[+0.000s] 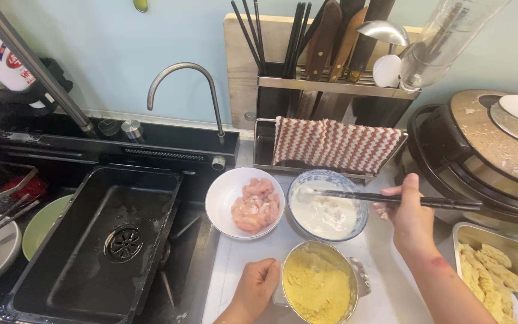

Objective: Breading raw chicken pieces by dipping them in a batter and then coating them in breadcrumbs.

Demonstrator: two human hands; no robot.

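The right hand [407, 217] grips chopsticks [391, 198] over the batter bowl [327, 205], while the left hand [256, 284], fingers curled, steadies the crumb bowl [318, 284].

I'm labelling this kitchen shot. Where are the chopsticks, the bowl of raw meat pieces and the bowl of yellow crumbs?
chopsticks [391, 200]: head view, on the middle of the dark sticks.
bowl of raw meat pieces [218, 201]: head view, on its bare white inner wall.
bowl of yellow crumbs [298, 250]: head view, on its metal rim.

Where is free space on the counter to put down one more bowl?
Bare counter lies between the crumb bowl and the tray, under the right hand. The black sink is empty too. Around the meat bowl and batter bowl it is crowded.
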